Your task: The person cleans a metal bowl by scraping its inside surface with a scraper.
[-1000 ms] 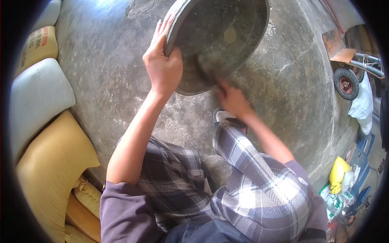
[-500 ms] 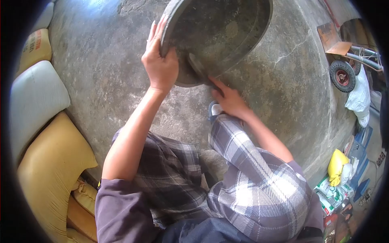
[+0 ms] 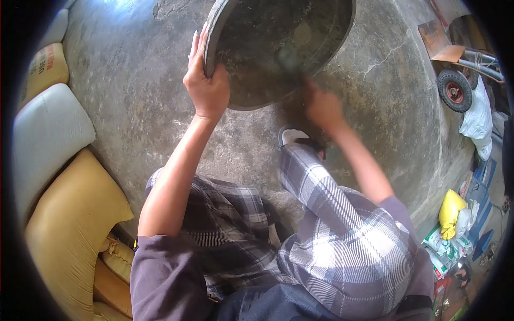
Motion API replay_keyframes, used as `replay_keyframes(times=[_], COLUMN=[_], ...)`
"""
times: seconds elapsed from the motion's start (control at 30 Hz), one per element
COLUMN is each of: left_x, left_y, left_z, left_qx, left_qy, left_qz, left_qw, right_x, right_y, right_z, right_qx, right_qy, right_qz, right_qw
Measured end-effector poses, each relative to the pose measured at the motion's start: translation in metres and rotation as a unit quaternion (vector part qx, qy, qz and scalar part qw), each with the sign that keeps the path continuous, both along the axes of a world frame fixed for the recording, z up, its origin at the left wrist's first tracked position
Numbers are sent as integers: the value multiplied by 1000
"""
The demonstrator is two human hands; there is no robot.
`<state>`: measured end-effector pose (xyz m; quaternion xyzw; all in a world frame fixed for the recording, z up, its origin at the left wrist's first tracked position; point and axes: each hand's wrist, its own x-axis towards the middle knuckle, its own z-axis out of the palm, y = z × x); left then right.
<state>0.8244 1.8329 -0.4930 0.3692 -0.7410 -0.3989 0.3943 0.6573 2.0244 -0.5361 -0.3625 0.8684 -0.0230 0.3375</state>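
A large round dark basin [image 3: 257,48] is at the top centre, tilted, with its inside facing me. My left hand [image 3: 208,88] grips its left rim, with the thumb inside and the fingers along the outer side. Near the basin's lower right edge, my right hand [image 3: 324,109] is closed round the handle of a tool whose blurred head [image 3: 289,60] lies over the basin's inside. Motion smears the tool, so its kind cannot be made out.
Full sacks [image 3: 75,214] are stacked along the left side. At the right are a wheeled cart [image 3: 455,91], a white sack [image 3: 478,120] and a yellow bag [image 3: 451,211]. My sandalled foot [image 3: 294,136] rests on the concrete floor [image 3: 139,91] below the basin.
My right hand has moved up and to the right, and the tool's head has shifted from the basin's lower left towards its middle. The basin and my left hand have shifted slightly left.
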Motion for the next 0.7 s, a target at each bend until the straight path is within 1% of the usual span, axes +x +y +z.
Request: replay_keyframes(times=[0.03,0.1,0.13,0.17,0.2,0.23,0.3,0.33,0.37,0.43,0.47,0.53,0.57,0.63,0.67,0.7], left_x=[1,-2,-5,-5,-5,-4,3,6,7,6,5,-1,-2,9,14,17], left_y=[-1,1,3,5,3,0,-3,-3,-4,-5,-4,-2,-6,-16,-21,-24], left_z=[0,2,5,4,1,0,2,2,-1,-6,-5,-1,-2,-10,-13,-15], left_qx=[-9,-25,-42,-41,-36,-33,-34,-35,-35,-48,-48,-65,-69,-151,-134,-133], left_qy=[-5,-8,-5,-3,14,29,11,-6,-8,6,4,15,20,-47,-49,-54], left_qz=[-3,-1,-2,-5,0,8,5,-2,-3,-3,-8,-12,-11,18,11,11], left_qw=[1000,1000,999,999,999,999,999,999,999,999,999,998,997,987,990,990], right_x=[-10,-20,0,33,49,47,46,23,0,-31,-16,28,43,67,43,16], right_y=[-3,-5,1,6,6,6,17,10,8,9,7,14,17,26,19,23], right_z=[1,5,1,-5,-7,-4,4,6,5,3,8,-11,-8,-4,9,-5], right_qx=[1,-7,-4,-12,-23,-27,-63,9,8,9,3,-36,-39,-110,-49,-40], right_qy=[-3,39,39,-6,-49,-46,-44,-12,-14,76,58,-20,-16,-19,-94,-47], right_qz=[-1,-47,-52,-24,5,7,64,41,40,2,-23,16,17,84,48,34], right_qw=[1000,998,998,1000,999,999,995,999,999,997,998,999,999,990,993,997])
